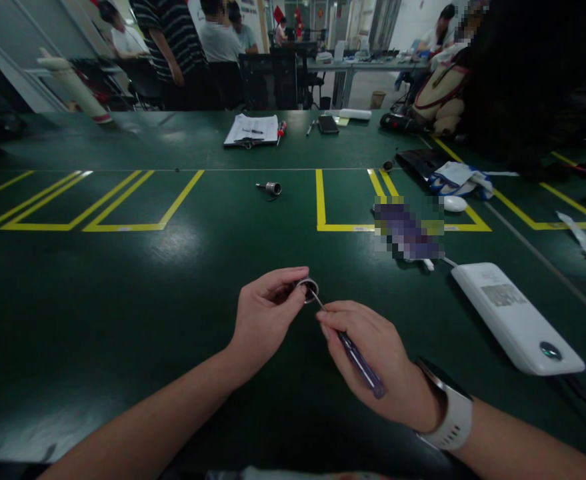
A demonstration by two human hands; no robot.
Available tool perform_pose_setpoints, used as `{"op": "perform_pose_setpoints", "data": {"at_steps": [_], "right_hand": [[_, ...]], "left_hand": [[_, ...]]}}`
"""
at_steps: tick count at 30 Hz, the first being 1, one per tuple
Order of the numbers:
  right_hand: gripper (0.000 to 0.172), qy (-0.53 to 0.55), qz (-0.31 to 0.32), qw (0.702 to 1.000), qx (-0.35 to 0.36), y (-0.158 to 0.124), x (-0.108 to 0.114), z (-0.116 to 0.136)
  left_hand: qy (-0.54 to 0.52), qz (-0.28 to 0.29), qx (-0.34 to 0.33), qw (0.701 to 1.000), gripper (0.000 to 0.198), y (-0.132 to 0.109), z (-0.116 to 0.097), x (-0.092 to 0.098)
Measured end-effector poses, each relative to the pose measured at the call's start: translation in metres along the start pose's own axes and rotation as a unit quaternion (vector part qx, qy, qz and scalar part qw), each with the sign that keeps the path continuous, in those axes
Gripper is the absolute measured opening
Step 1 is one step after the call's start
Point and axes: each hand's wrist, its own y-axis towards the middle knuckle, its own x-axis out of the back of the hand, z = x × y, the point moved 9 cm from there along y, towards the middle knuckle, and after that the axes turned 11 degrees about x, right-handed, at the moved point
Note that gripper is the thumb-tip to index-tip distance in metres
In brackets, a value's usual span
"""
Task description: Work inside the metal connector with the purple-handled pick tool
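Observation:
Between the thumb and fingers of my left hand (pixel 267 307) is a small round metal part with a ring-shaped rim (pixel 313 288); its far side is hidden by the fingers. My right hand (pixel 367 360) grips a screwdriver with a clear purple handle (pixel 361 365). The thin shaft slants up and left, its tip inside the opening of the metal part. Whether the tip touches anything in there is too small to tell. Farther out on the green table (pixel 197 280) lies a small metal cylinder with a thin stem (pixel 271 188).
A white power bank (pixel 517 320) lies right of my right hand, cabled toward a blurred phone (pixel 407 230). Yellow tape (pixel 320 200) marks boxes on the table. Farther back are a clipboard (pixel 251 130), a red-handled screwdriver (pixel 281 132), a black phone (pixel 328 125) and a white mouse (pixel 454 203). Several people sit or stand beyond.

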Motion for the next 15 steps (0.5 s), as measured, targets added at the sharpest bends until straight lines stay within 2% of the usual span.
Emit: {"op": "perform_pose_setpoints", "data": {"at_steps": [10, 15], "right_hand": [[0.025, 0.032, -0.012, 0.999, -0.017, 0.0004, 0.0036, -0.0003], [0.026, 0.027, -0.012, 0.999, -0.019, 0.0003, 0.0032, -0.0009]], "left_hand": [[0.007, -0.006, -0.024, 1.000, 0.021, -0.0004, -0.0015, 0.0007], [-0.004, -0.004, -0.008, 1.000, 0.022, 0.0005, 0.0004, 0.0007]]}}
